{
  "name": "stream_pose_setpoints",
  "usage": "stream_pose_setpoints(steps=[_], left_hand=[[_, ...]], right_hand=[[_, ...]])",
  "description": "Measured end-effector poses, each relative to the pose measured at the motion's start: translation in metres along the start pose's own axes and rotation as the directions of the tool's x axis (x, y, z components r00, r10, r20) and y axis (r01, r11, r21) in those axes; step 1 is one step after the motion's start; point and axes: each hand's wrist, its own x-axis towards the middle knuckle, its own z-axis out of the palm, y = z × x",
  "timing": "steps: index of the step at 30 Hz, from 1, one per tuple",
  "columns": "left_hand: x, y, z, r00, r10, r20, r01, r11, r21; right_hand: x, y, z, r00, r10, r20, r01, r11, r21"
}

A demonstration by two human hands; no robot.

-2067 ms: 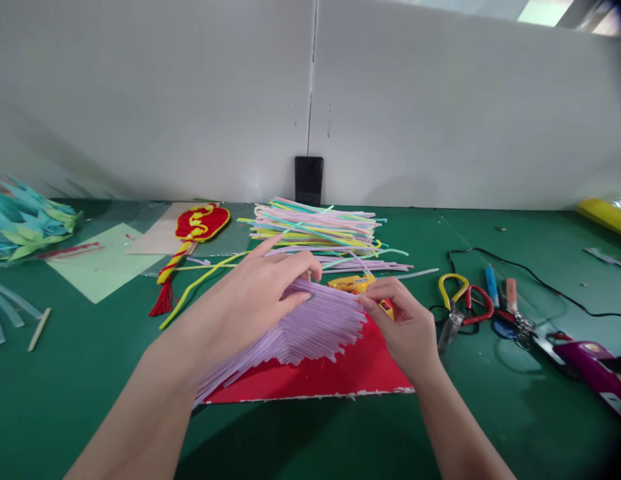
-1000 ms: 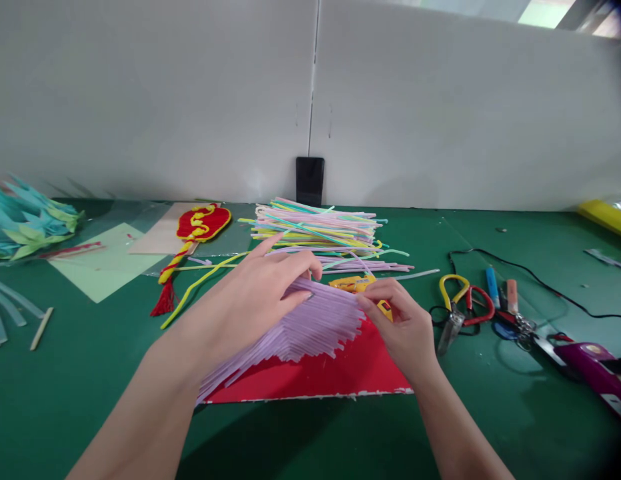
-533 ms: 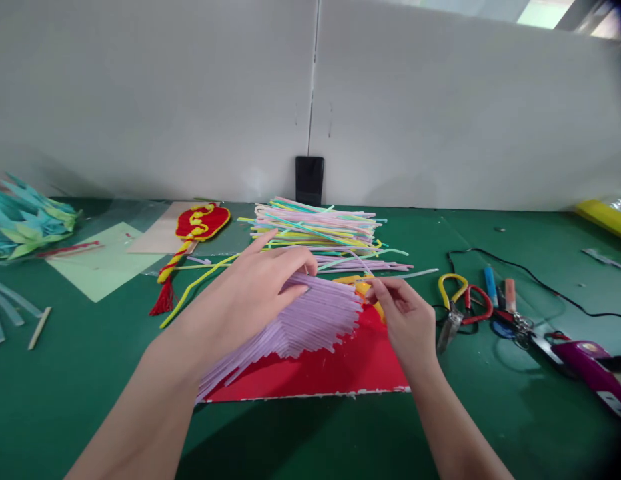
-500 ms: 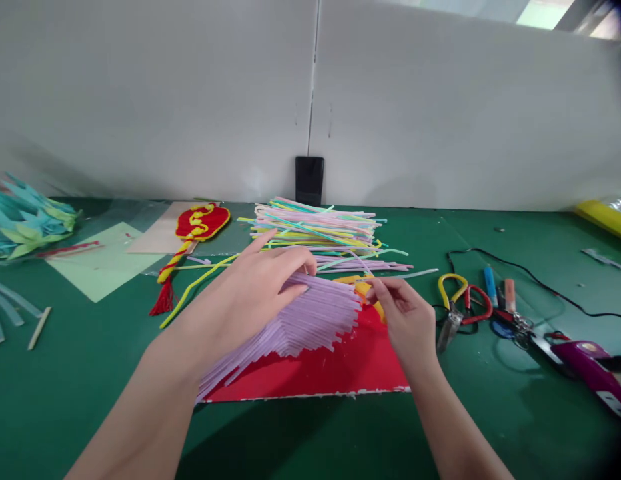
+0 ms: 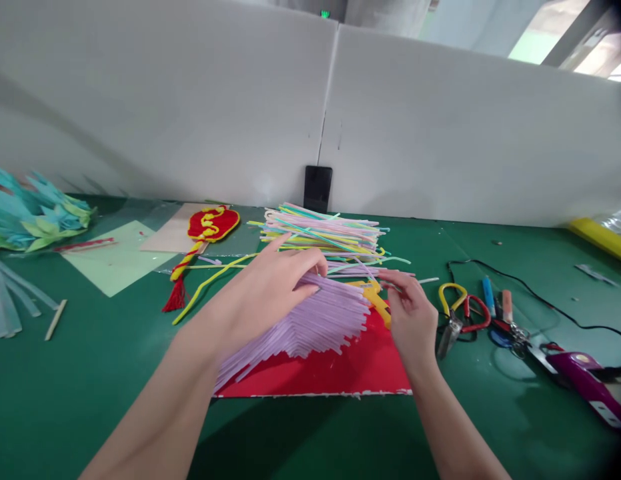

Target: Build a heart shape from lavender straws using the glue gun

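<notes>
My left hand (image 5: 270, 287) is closed over the top of a layered sheet of purple pipe cleaners (image 5: 310, 320), thumb against its near side. The strands lie side by side in a slanted, leaf-like pattern, and the sheet tilts above a red board (image 5: 335, 377). To its right, my right hand (image 5: 413, 313) pinches with thumb and forefinger at the tip of a thin purple pipe cleaner (image 5: 366, 269); the exact contact is small and partly hidden. Close by its fingers is an orange tool (image 5: 379, 303), seemingly a glue gun, partly covered by the hand and the sheet.
Behind lies a pile of coloured pipe cleaners (image 5: 325, 233), with a phone (image 5: 317, 189) leaning on the wall. A red-and-yellow fan-shaped ornament (image 5: 213, 225) and glue sticks (image 5: 25, 293) are left. Pliers (image 5: 453, 320), markers (image 5: 490, 297), a purple-handled tool (image 5: 585, 380) and a black cord (image 5: 530, 277) lie right.
The camera has tilted up slightly, so everything sits a little to the right. My right hand has risen slightly and uncovers more of the orange tool. My left hand keeps its hold.
</notes>
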Motion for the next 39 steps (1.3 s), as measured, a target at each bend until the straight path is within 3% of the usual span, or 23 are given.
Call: stream_pose_setpoints(steps=[3, 6, 9, 11, 15, 21, 25, 31, 39], left_hand=[[0.000, -0.002, -0.001, 1.000, 0.012, -0.001, -0.013, 1.000, -0.020], [0.000, -0.003, -0.001, 1.000, 0.009, -0.008, -0.009, 0.999, -0.034], [0.000, -0.004, 0.000, 1.000, -0.006, -0.005, 0.005, 0.999, -0.044], [0.000, -0.004, 0.000, 1.000, -0.002, 0.003, 0.002, 0.999, -0.054], [-0.001, -0.004, 0.000, 1.000, -0.002, -0.003, 0.001, 0.997, -0.071], [0.001, -0.007, 0.000, 1.000, -0.008, -0.009, 0.007, 0.998, -0.067], [0.002, -0.006, 0.002, 1.000, -0.012, -0.005, 0.012, 0.997, -0.071], [0.006, -0.004, 0.004, 0.999, 0.053, 0.002, -0.052, 0.995, -0.085], [0.009, -0.008, 0.009, 0.998, 0.062, -0.031, -0.063, 0.997, -0.046]], right_hand=[[0.000, -0.012, 0.003, 0.994, 0.080, 0.067, -0.086, 0.992, 0.087], [-0.005, -0.021, 0.012, 0.974, 0.203, 0.103, -0.224, 0.933, 0.280], [-0.013, -0.020, 0.022, 0.953, 0.300, 0.032, -0.287, 0.867, 0.408], [-0.018, -0.016, 0.026, 0.940, 0.337, -0.058, -0.295, 0.884, 0.363], [-0.022, -0.011, 0.027, 0.961, 0.261, -0.086, -0.243, 0.953, 0.182], [-0.025, -0.014, 0.027, 0.969, 0.246, 0.005, -0.232, 0.909, 0.347], [-0.028, -0.020, 0.029, 0.970, 0.236, 0.050, -0.241, 0.932, 0.269], [-0.029, -0.024, 0.030, 0.982, 0.186, 0.029, -0.188, 0.954, 0.235], [-0.030, -0.026, 0.032, 0.974, 0.228, -0.007, -0.217, 0.935, 0.279]])
